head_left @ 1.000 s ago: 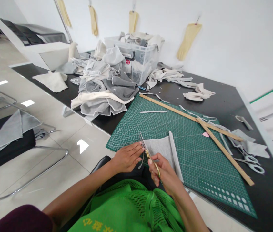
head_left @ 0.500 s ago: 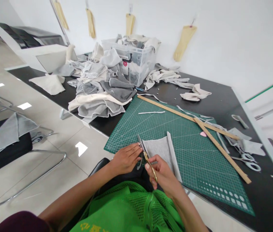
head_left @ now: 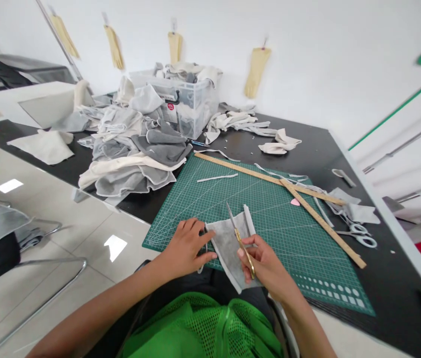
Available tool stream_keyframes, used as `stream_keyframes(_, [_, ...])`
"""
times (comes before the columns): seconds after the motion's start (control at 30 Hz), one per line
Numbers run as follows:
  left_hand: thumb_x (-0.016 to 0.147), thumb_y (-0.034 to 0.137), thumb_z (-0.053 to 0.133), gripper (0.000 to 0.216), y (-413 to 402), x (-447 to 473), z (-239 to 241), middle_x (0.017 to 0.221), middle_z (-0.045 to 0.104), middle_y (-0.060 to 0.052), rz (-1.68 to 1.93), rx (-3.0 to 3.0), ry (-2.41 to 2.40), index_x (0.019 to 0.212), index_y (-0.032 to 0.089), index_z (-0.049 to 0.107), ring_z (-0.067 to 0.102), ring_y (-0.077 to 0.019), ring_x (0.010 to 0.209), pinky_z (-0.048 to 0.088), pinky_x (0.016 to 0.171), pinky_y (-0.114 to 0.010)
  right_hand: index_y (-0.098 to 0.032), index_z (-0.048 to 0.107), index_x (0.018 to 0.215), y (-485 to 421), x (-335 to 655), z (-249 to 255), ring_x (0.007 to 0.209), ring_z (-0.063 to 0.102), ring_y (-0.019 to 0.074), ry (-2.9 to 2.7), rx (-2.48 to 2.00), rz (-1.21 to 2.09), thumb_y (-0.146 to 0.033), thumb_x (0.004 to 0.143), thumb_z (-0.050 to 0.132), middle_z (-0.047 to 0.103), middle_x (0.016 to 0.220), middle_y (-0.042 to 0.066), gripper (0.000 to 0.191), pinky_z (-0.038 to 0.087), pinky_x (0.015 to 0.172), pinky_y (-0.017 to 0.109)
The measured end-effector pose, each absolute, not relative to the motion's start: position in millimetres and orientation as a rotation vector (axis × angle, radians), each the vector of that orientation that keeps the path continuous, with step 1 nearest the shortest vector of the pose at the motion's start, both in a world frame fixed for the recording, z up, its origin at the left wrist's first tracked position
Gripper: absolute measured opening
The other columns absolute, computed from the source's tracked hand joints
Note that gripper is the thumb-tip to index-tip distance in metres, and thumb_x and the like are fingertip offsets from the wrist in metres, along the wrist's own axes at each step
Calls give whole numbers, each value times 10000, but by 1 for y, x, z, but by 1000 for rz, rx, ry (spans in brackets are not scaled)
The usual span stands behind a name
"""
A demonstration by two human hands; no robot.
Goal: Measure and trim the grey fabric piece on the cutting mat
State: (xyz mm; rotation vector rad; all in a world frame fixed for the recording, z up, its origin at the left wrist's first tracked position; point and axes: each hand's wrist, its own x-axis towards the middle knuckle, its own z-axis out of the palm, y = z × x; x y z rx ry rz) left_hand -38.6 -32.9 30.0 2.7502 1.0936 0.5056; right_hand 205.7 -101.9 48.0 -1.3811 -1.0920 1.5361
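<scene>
A small grey fabric piece (head_left: 229,243) lies at the near edge of the green cutting mat (head_left: 263,209). My left hand (head_left: 186,246) rests flat on the mat, fingers spread, its fingertips pressing the fabric's left edge. My right hand (head_left: 266,266) is closed round the gold handles of a pair of scissors (head_left: 239,237), and the blades point away over the fabric.
Two wooden rulers (head_left: 270,179) cross on the mat. White-handled scissors (head_left: 360,237) and fabric scraps lie at the right. A pile of grey and cream cloth (head_left: 132,154) and a clear bin (head_left: 184,102) stand at the back left. Yellow gloves (head_left: 255,69) hang on the wall.
The fabric piece has turned and shifted right. The scissors moved from its left edge to over its middle. My left hand flattened onto the mat. The view swung right.
</scene>
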Motion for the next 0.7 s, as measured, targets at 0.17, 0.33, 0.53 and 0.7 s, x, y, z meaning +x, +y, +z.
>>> stream_keyframes(0.17, [958,505,624,295,-5,-34,35,1002,592,-60,384,2870,928,1072,234,645,514,-265,1023,433,851,-404,-260,478,950,-92,214,34,446,562,148,-1156,-1424,1471,-534,844,731,577,562,-84,388,450,478,267])
stream_keyframes(0.33, [984,344,624,161,26,-23,28,872,602,-26,347,2985,757,904,211,581,540,-223,908,430,770,-348,-260,493,902,-74,221,30,407,544,137,-1240,-1476,1326,-415,858,711,573,548,-84,271,405,425,238])
stream_keyframes(0.53, [991,268,605,96,73,5,20,836,624,-9,324,3100,792,909,220,586,584,-215,817,416,691,-332,-252,472,884,-28,239,30,369,541,128,-1197,-1453,1383,-424,810,751,567,481,-108,335,419,381,209])
stream_keyframes(0.7, [985,284,614,101,119,38,25,850,628,-11,339,3115,858,911,218,595,600,-222,855,430,691,-332,-241,457,881,17,259,25,386,577,129,-1185,-1348,1516,-487,760,804,604,484,-98,442,462,385,206])
